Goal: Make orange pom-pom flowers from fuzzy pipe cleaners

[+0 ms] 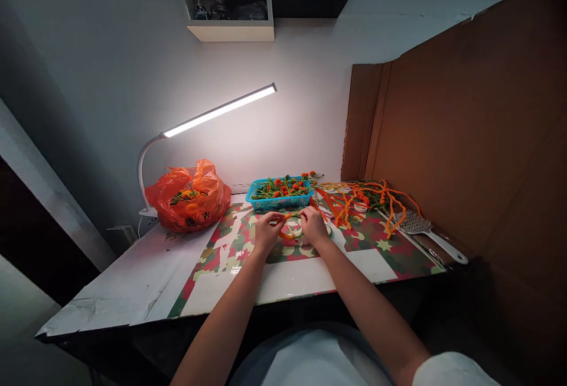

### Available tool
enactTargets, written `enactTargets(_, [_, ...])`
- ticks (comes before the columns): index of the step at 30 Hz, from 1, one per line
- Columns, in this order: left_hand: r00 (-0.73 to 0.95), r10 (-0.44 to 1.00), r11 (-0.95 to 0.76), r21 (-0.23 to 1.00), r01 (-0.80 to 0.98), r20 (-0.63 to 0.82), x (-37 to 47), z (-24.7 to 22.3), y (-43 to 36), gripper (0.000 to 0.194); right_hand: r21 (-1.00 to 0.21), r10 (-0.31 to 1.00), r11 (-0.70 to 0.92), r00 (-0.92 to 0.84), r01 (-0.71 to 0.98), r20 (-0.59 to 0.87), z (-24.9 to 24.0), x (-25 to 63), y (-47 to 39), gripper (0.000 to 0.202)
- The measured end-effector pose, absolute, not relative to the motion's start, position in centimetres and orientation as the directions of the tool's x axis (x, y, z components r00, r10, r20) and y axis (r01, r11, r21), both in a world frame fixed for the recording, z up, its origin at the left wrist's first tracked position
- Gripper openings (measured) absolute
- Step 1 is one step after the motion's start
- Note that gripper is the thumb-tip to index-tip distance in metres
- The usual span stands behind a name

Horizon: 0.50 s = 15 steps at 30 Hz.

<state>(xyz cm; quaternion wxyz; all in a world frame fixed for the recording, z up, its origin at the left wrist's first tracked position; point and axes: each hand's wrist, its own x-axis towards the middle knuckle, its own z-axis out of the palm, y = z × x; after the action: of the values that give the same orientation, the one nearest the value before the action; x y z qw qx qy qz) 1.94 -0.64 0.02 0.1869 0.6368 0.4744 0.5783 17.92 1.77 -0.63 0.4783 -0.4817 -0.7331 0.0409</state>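
The left hand (268, 232) and right hand (314, 225) each pinch a slender orange-and-green piece (293, 216), which spans between them over the camouflage-patterned surface (370, 241). From it, a blue plastic basket (282, 203) of orange flowers (277, 182) sits at twelve o'clock, a crumpled orange plastic bag (208, 206) at ten.

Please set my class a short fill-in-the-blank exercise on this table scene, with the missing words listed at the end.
1. As the camera sees it, the orange bag stands to the ____ of the blue basket.
2. The lamp is switched ____.
3. The brush lies toward the table's ____ end.
4. The left hand and right hand hold a thin piece coloured green and ____.

Missing words: left; on; right; orange.
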Motion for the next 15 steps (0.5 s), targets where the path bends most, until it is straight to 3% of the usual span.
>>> enactTargets(7, [-0.105, 0.807, -0.499, 0.765, 0.407, 0.582, 2.07, 0.29, -0.98, 0.012, -0.508, 0.728, 0.594, -0.147, 0.624, 0.67, -0.36, 17.87, 1.52, 0.02])
enactTargets(15, [-0.104, 0.818, -0.492, 0.781, 0.385, 0.566, 1.94, 0.24, -0.84, 0.015, -0.567, 0.723, 0.619, -0.113, 0.544, 0.681, -0.37, 18.13, 1.67, 0.021])
